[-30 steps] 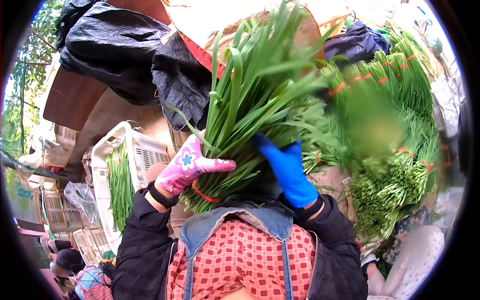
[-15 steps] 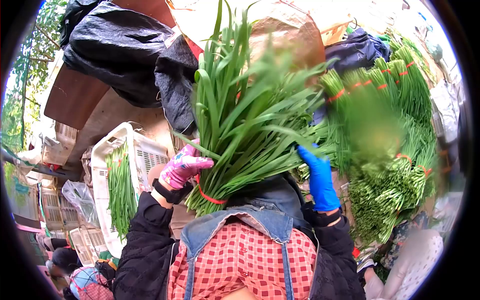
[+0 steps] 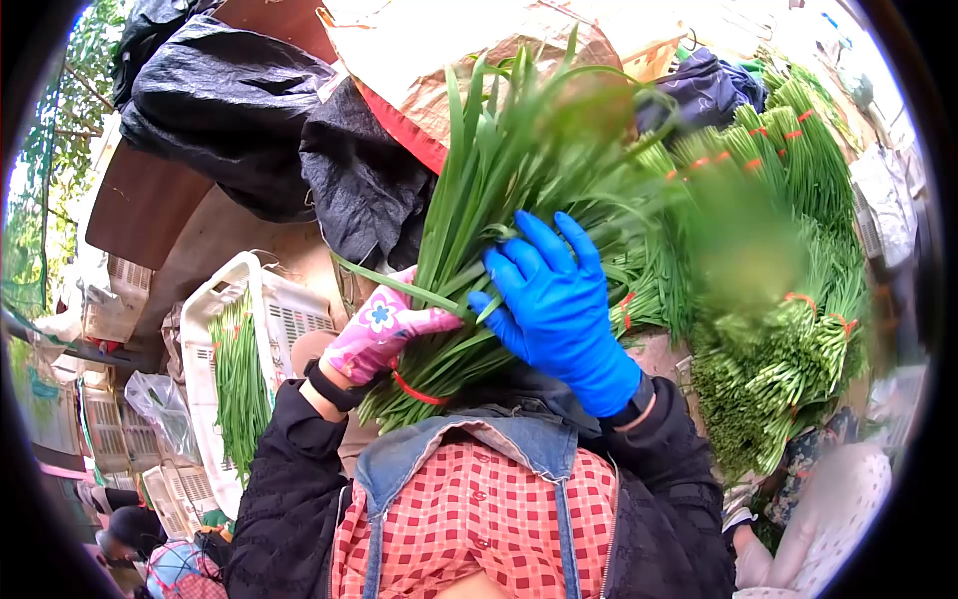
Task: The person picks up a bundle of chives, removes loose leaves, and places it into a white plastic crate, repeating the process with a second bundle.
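Note:
My left hand (image 3: 381, 329), in a pink floral glove, is closed around the lower part of a bundle of leafy green chives (image 3: 469, 230). A red band (image 3: 417, 391) circles the bundle near its cut ends, just below that hand. Over the leaves lies my right hand (image 3: 561, 304) in a blue glove, fingers spread and thumb apart, touching the blades. One long blade stretches sideways between the two hands. The bundle's upper leaves fan out to the upper right, and their tips are blurred.
On the right, several red-banded bundles (image 3: 773, 384) are piled up. A white plastic crate (image 3: 208, 399) on the left holds more greens. Black sheeting (image 3: 225, 110) lies at the upper left. Another person (image 3: 135, 529) shows at the lower left, and a pale dotted sleeve or leg (image 3: 838, 514) at lower right.
My right hand has moved left and up from the bundle's right side onto its leaves. The leaf tips have swung, and my left hand has shifted slightly right while keeping its grip.

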The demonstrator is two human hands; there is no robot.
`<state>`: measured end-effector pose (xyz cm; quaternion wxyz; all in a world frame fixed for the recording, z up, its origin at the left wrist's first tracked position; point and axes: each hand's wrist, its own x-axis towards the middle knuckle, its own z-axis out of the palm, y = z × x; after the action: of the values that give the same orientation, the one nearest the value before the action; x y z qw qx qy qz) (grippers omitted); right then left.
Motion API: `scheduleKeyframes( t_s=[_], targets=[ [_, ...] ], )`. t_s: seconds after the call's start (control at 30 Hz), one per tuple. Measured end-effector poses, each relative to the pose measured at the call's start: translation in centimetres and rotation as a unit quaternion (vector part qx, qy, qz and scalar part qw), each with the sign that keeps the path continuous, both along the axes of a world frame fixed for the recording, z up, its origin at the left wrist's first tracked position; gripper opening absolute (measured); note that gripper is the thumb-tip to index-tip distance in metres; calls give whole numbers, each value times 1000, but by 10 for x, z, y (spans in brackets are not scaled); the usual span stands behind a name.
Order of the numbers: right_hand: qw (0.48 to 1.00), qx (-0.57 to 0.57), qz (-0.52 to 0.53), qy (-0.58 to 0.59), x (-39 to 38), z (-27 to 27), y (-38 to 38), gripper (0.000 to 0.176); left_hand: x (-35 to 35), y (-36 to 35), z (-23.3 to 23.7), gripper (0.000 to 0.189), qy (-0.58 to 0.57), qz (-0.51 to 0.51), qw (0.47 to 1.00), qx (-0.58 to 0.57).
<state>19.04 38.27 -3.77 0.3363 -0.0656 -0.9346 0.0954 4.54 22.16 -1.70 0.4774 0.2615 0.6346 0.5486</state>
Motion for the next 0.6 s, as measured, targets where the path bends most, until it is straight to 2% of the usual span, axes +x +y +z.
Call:
scheduleKeyframes(
  t_s=[0.03,0.07,0.17,0.23,0.33,0.43,0.5,0.57,0.6],
  targets=[
    [998,-10,-15,-56,-2,-10,1,32,-4,-1,-4,52,-10,6,1000,0],
    [998,-10,-14,-56,0,-18,1,32,-3,-3,-6,49,-7,37,999,7],
    [997,-77,11,-7,12,-40,-6,27,-16,-8,-17,47,7,23,999,-24],
    [991,-120,18,60,17,-46,-6,26,-13,-5,-2,45,16,19,999,-25],
    [985,-146,33,83,19,-46,-4,26,-23,-8,2,43,70,35,996,-50],
    [975,-190,65,96,20,-40,3,28,-19,-2,3,41,6,46,999,-11],
    [945,-295,87,114,23,-34,7,29,-20,-5,-8,42,-20,43,999,-11],
    [887,-428,113,131,30,-25,14,31,-11,-4,-13,43,-38,58,998,-1],
    [873,-454,120,134,33,-19,18,31,-8,-3,-12,43,-40,61,997,0]
  ],
)
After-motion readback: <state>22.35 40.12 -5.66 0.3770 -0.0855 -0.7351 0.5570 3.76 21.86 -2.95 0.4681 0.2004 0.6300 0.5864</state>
